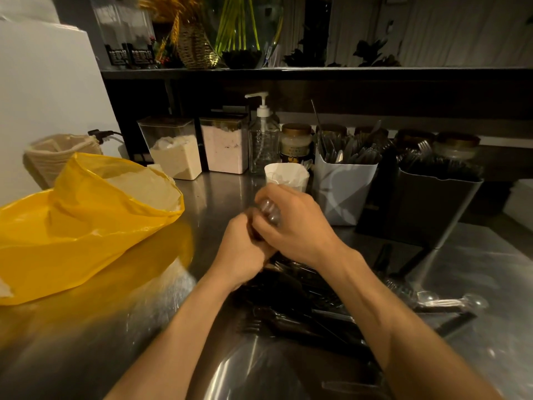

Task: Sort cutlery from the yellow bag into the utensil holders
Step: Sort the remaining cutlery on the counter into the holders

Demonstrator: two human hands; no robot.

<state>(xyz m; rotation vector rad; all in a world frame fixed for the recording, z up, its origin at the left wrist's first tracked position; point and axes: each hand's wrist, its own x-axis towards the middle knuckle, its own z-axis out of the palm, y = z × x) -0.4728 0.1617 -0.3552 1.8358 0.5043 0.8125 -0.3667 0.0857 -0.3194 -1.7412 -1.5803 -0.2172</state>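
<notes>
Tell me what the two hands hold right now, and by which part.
A bundle of clear plastic cutlery, seemingly spoons. The left hand grips the lower, handle end; the right hand wraps around the rounded upper ends.

You had a steel counter (476,269) before you. Along its back edge stood two clear lidded canisters, the left one (173,151) partly filled with beige powder, the right one (225,145) with pinkish powder. Just right of them was a clear pump bottle (263,140) with a white pump, then a jar with a gold lid (296,142). A white paper cup (285,176) stood in front of that jar. At far left you had a stack of brown paper items (49,157) and a black plug (99,134) behind it. On the dark shelf (317,72) above sat a woven vase (196,50) and a glass vase of green stems (242,27).
</notes>
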